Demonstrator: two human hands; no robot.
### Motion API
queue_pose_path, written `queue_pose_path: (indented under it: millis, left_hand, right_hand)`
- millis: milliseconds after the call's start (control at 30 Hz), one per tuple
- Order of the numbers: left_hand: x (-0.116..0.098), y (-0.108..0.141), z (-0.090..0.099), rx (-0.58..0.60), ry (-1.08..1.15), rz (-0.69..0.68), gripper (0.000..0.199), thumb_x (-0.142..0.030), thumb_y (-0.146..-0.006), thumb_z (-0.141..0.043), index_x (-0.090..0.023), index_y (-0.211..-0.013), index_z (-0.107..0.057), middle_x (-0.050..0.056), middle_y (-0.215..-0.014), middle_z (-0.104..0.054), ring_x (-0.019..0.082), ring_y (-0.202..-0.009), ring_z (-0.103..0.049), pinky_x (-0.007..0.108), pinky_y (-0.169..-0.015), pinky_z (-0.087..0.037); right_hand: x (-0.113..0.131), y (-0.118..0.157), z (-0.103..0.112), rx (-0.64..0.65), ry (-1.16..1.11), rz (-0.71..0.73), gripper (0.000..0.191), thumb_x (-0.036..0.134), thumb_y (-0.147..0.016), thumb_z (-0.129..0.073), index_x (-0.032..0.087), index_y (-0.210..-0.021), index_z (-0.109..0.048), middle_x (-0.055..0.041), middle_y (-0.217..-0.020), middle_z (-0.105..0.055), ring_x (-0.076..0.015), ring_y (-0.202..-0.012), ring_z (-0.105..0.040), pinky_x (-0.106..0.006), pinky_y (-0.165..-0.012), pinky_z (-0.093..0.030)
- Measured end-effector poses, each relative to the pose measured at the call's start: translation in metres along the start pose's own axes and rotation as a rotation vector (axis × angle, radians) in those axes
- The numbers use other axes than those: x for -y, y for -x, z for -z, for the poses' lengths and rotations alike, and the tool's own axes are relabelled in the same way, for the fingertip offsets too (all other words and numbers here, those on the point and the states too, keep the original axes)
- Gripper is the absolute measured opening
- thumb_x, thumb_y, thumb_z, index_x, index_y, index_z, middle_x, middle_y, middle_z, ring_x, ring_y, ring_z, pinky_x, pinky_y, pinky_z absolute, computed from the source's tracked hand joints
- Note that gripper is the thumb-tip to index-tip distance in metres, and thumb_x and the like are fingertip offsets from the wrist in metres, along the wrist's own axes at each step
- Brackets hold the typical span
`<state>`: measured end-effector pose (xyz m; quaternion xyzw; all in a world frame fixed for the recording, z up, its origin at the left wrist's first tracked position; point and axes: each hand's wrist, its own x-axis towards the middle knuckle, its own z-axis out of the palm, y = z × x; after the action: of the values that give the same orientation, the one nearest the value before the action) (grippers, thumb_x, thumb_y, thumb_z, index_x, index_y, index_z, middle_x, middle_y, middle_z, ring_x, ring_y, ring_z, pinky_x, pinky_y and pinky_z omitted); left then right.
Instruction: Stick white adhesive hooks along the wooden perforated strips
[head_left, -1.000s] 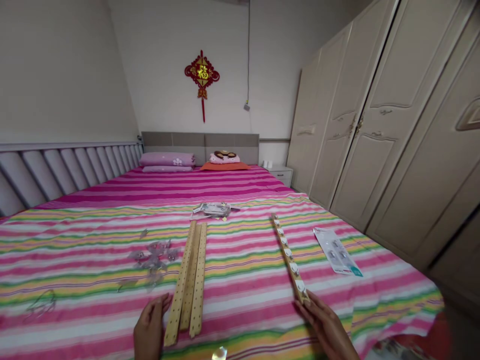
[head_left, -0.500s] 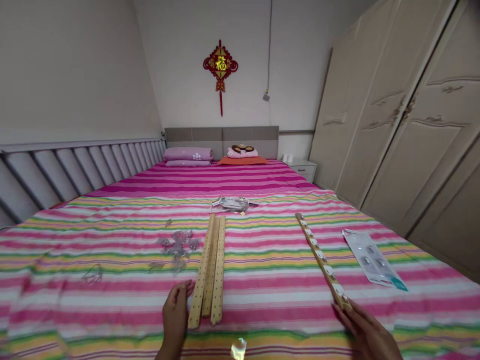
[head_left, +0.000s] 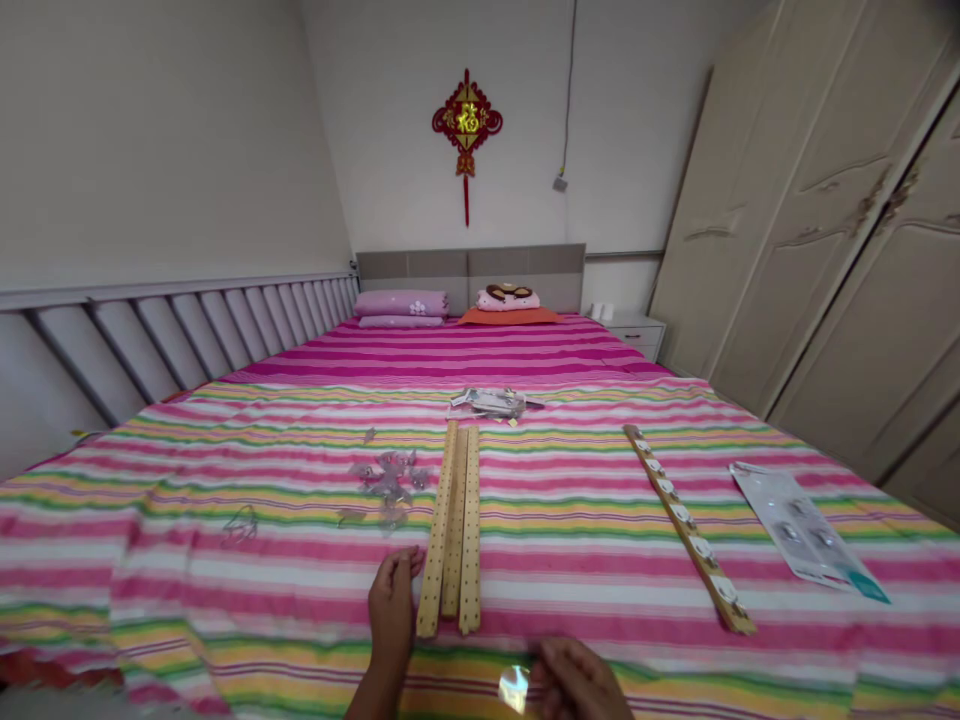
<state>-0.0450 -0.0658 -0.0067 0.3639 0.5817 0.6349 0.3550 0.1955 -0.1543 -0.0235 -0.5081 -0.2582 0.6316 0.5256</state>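
Left grip (head_left: 392,600) beside three strips (head_left: 454,530), right grip (head_left: 579,682) by one scrap (head_left: 514,688); can't tell closure.

Holds both hands low in the view, apart from each other and bare. Lifts the left forearm (head_left: 379,680) from the bottom edge at a slant, leaning a little to the right. Curls the fingers of the left grip (head_left: 391,600) only loosely, with the tips directed forward and to the right. Places the right grip (head_left: 577,680) lower and nearer to the body, slightly blurred, with fingers bent and turned toward the left. Hides the right wrist below the bottom edge.
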Motion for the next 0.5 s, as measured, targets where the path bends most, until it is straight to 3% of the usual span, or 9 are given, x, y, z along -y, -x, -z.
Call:
queue_pose_path:
  millis: [100, 233, 367, 500]
  left_hand:
    - [0.000, 0.000, 0.001, 0.023, 0.005, -0.004, 0.041, -0.054, -0.069, -0.059, -0.015, -0.082, -0.066, 0.012, -0.088, -0.073, 0.027, -0.087, -0.069, 0.040, -0.080, -0.055]
    - [0.000, 0.001, 0.002, 0.045, 0.005, -0.011, 0.043, -0.055, -0.069, -0.059, -0.015, -0.083, -0.066, 0.012, -0.090, -0.073, 0.028, -0.088, -0.069, 0.041, -0.081, -0.054]
    - [-0.004, 0.002, 0.001, 0.048, -0.010, -0.012, 0.044, -0.056, -0.070, -0.058, -0.015, -0.084, -0.065, 0.013, -0.090, -0.073, 0.028, -0.088, -0.069, 0.041, -0.081, -0.054]
    - [-0.007, 0.003, 0.001, 0.030, -0.026, -0.005, 0.046, -0.059, -0.068, -0.058, -0.015, -0.082, -0.066, 0.013, -0.088, -0.073, 0.028, -0.087, -0.069, 0.040, -0.079, -0.055]
  right_hand:
    - [-0.007, -0.007, -0.047, 0.147, -0.007, -0.075, 0.052, 0.058, -0.054, -0.079, 0.013, -0.074, -0.064, -0.0035, -0.067, -0.069, -0.0099, -0.039, -0.059, -0.016, -0.032, -0.038]
    - [-0.011, -0.020, -0.079, 0.180, -0.020, -0.148, 0.055, 0.058, -0.051, -0.080, 0.013, -0.078, -0.063, -0.0048, -0.074, -0.070, -0.0127, -0.041, -0.063, -0.018, -0.032, -0.042]
    - [-0.013, -0.029, -0.087, 0.157, -0.009, -0.078, 0.052, 0.059, -0.050, -0.079, 0.013, -0.067, -0.062, -0.0018, -0.053, -0.065, -0.0084, -0.032, -0.053, -0.015, -0.029, -0.034]
    - [-0.008, -0.026, -0.077, 0.158, -0.004, -0.010, 0.049, 0.057, -0.051, -0.080, 0.013, -0.064, -0.063, 0.0024, -0.038, -0.056, -0.0044, -0.028, -0.042, -0.013, -0.030, -0.027]
